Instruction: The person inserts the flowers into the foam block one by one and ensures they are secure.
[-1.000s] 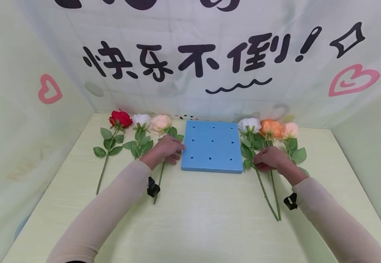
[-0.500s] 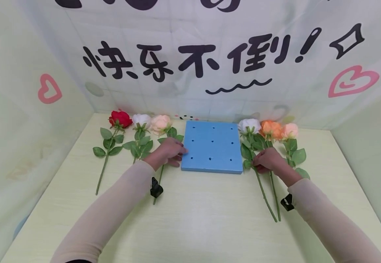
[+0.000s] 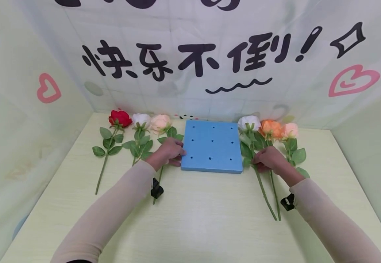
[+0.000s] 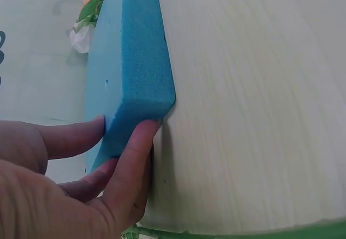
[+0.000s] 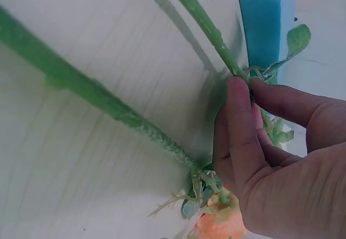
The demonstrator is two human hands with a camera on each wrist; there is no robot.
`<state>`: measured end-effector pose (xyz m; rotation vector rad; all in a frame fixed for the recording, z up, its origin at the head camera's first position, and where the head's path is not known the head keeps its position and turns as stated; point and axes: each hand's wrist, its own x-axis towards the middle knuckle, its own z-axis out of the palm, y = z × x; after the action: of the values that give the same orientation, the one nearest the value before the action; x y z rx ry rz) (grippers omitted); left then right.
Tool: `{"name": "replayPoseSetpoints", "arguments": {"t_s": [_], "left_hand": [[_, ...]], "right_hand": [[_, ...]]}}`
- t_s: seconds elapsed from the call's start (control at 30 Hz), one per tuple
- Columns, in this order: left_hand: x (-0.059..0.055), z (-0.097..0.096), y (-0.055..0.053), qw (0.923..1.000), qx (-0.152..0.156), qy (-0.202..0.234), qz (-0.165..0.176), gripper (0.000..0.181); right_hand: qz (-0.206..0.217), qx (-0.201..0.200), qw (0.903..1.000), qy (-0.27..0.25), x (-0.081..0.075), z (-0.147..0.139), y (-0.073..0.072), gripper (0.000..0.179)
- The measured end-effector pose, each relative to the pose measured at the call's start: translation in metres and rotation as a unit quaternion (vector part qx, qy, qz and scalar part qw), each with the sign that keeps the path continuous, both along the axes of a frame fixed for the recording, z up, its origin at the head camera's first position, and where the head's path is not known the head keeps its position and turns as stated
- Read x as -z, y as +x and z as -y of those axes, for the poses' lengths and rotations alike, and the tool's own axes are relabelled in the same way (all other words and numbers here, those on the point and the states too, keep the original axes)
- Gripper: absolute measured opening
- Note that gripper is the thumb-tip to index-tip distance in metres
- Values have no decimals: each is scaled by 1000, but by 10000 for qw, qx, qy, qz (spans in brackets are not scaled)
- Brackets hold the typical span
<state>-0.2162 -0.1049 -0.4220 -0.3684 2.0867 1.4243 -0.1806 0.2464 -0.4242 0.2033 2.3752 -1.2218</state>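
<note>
A blue foam block with several small holes lies flat at the back of the table. At its left edge, my left hand holds the near corner, the thumb on the top face and the fingers against the side, as the left wrist view shows. My right hand pinches the green stem of an artificial white rose between thumb and fingertips, just right of the block. Beside it lie an orange rose, its stem passing under the right hand, and a pink rose.
Left of the block lie a red rose, another white rose and a peach rose, whose stem runs under my left wrist. Printed cloth walls enclose the pale wooden table at the back and sides.
My left hand has shifted slightly down along the block's left edge. The right hand has moved very little and pinches the white rose's stem, whose lower end has swung slightly left.
</note>
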Motion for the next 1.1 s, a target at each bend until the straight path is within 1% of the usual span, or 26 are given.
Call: {"name": "replayPoseSetpoints", "arguments": {"t_s": [0.17,0.33,0.47,0.63,0.83,1.1], "left_hand": [[-1,-2,2,10000,-34,-22,-20,52],[-2,-5,2,9999,-98,-118,-50,52],[-1,-6,2,9997,-117,-190,-52,52],[-1,-7,1,9997,-111,-198,-75,53],[-2,-6,1,9997,-117,-200,-86,54],[-2,-7,2,9996,-113,-215,-148,53]], "right_hand": [[90,180,9994,-291,-10,-1,2,26],[54,314,9973,-656,-21,-3,3,26],[-129,308,9960,-827,-28,-6,4,24],[-458,276,9938,-976,-36,-7,2,24],[-701,433,9879,-1317,-47,-5,1,22],[-870,645,9833,-1461,-53,-8,2,21]]}}
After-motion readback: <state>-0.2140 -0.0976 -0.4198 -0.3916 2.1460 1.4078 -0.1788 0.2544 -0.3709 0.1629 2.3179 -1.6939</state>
